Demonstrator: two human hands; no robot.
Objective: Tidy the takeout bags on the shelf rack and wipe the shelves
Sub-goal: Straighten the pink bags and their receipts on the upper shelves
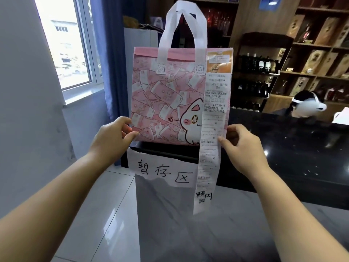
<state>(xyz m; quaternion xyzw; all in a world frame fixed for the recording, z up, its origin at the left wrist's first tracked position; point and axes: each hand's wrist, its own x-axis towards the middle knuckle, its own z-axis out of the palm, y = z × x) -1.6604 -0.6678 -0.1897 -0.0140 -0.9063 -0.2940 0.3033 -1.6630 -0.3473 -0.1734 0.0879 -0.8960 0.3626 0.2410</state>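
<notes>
Far to the left of the pink non-woven takeout bag [166, 95], which is printed with banknotes and a white cartoon cat, a bright window [66, 44] sits in a pale wall, with a dark blue curtain [111, 53] between window and bag. The left hand [111, 137] pinches the bag's lower left corner, thumb on the front and fingers curled at the side edge. The bag is upright and faces the camera, its white loop handles [186, 25] standing straight up. Its bottom edge meets the top of a black speckled stone counter [292, 148]; whether it rests there cannot be told. Just below the bag, a torn white paper sign with handwritten black characters [162, 171] is stuck to the counter's front. A long white printed receipt [211, 138] is fixed to the bag's right side and hangs down past its bottom, over the sign's right end. The right hand [243, 146] grips the bag's lower right edge, thumb tip on the receipt's edge and fingers curled behind. Beyond the bag to the right, a person wearing a white headset [306, 108] sits behind the counter, before brown wooden shelves of bottles and boxes [311, 53].
</notes>
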